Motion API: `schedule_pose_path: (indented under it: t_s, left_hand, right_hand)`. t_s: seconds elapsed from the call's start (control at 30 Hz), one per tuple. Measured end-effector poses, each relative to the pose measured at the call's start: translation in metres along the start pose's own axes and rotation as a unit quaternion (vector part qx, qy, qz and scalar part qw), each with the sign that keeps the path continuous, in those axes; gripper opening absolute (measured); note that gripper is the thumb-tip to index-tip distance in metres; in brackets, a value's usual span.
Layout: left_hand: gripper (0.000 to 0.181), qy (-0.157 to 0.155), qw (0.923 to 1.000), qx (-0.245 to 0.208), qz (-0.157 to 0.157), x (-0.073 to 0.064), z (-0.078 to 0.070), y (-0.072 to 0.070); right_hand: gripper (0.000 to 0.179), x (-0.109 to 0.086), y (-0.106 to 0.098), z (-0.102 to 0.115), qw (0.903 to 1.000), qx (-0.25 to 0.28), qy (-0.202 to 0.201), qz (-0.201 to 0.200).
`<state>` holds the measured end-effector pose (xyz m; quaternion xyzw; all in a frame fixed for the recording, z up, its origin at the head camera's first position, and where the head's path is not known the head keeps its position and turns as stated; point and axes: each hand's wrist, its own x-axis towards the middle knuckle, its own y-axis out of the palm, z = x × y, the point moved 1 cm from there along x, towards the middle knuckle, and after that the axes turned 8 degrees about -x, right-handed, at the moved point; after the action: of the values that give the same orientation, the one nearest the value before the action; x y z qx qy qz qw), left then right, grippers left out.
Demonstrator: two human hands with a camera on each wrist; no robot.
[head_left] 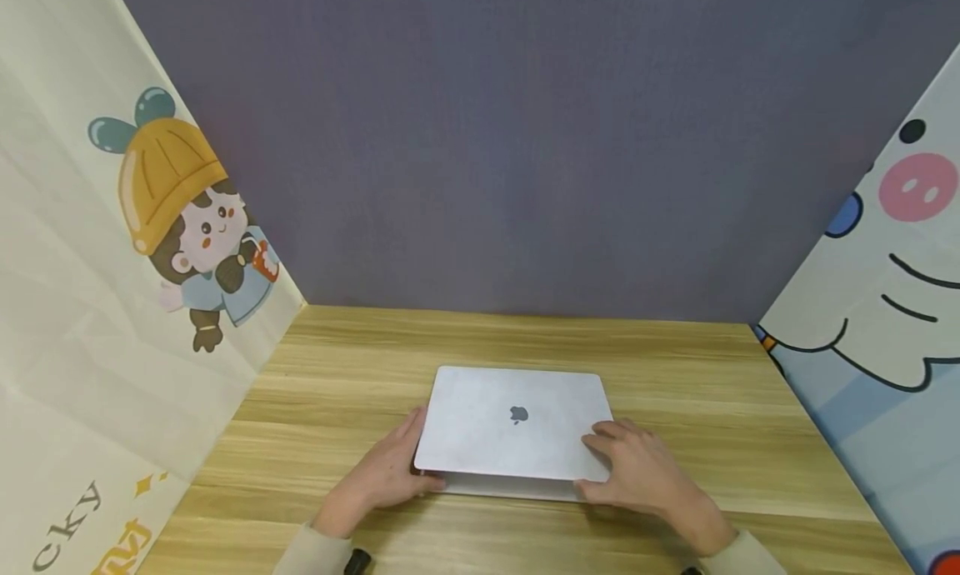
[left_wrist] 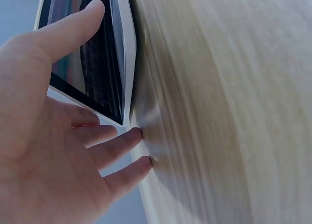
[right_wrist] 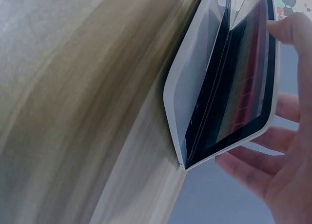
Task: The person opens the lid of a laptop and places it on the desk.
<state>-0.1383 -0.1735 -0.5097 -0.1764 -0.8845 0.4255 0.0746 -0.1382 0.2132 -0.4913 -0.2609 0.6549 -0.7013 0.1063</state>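
Observation:
A silver laptop with a dark apple logo lies on the table, its lid raised a little above the base. Between the two halves, the dark glossy screen shows in the right wrist view. My right hand grips the lid's right front corner, thumb at the screen's edge and fingers over the lid's outer side. My left hand is at the laptop's left side. Its thumb overlaps the screen in the left wrist view, while the other fingers are loosely extended beside the laptop, some tips at the tabletop.
The laptop stands on a light wood-grain table. A dark grey panel rises along the back edge. White printed sheets with cartoon figures flank the table, the left sheet and the right sheet.

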Motion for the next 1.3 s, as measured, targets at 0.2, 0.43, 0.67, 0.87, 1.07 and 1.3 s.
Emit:
schedule_pose_path:
  t_s: [0.2,0.43,0.67,0.87,1.07,1.3]
  left_hand:
    - [0.118,-0.009,1.0000,-0.002,-0.003,-0.001,0.002,0.000]
    - [0.111,0.007,0.9999,0.009,-0.003,-0.001,0.000,0.003]
    - [0.111,-0.006,0.9991,0.042,-0.006,0.000,-0.002,0.008]
    - [0.111,-0.014,0.9983,0.056,0.004,0.000,-0.003,0.009]
    - [0.108,-0.009,0.9981,0.059,0.013,0.000,-0.003,0.008]
    - [0.102,-0.005,0.9970,0.077,0.008,0.002,-0.004,0.008]
  right_hand:
    - [0.063,0.000,-0.002,-0.002,0.9999,0.006,0.009,-0.001]
    - [0.058,0.001,-0.003,-0.005,0.9997,0.005,0.003,-0.025]
    - [0.054,0.003,-0.005,-0.004,0.9992,0.011,0.010,-0.038]
    - [0.051,0.004,-0.009,-0.003,0.9985,0.023,0.010,-0.049]
    - [0.049,0.008,-0.013,-0.005,0.9979,0.033,0.009,-0.056]
    - [0.046,0.011,-0.014,-0.009,0.9965,0.038,0.006,-0.074]
